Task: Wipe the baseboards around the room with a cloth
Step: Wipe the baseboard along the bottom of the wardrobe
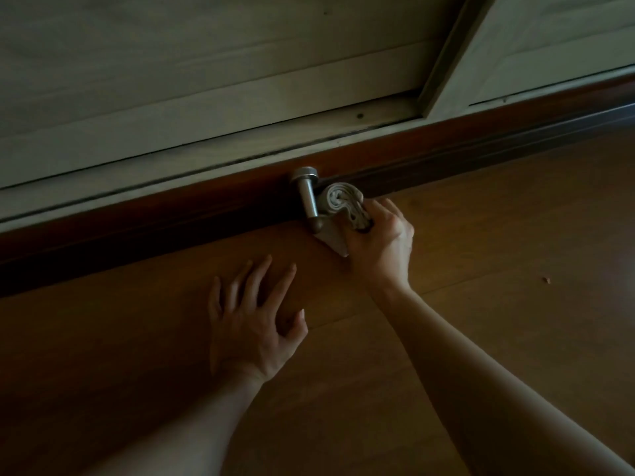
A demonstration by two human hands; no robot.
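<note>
I see a wooden floor (481, 235); the left hand (251, 324) rests on it (fingers spread); a speck (545, 279) lies far right.

The room is dim, with a warm brown wooden floor (481, 235) whose plank seams run across the near and right side. Along the far side stands a pale, wood-grained panelled wall (206, 63), split at the right by a slanting frame post (453, 53). A metal door stop (307, 197) juts out at its foot, and a small speck (545, 279) lies on the floor to the right.
</note>
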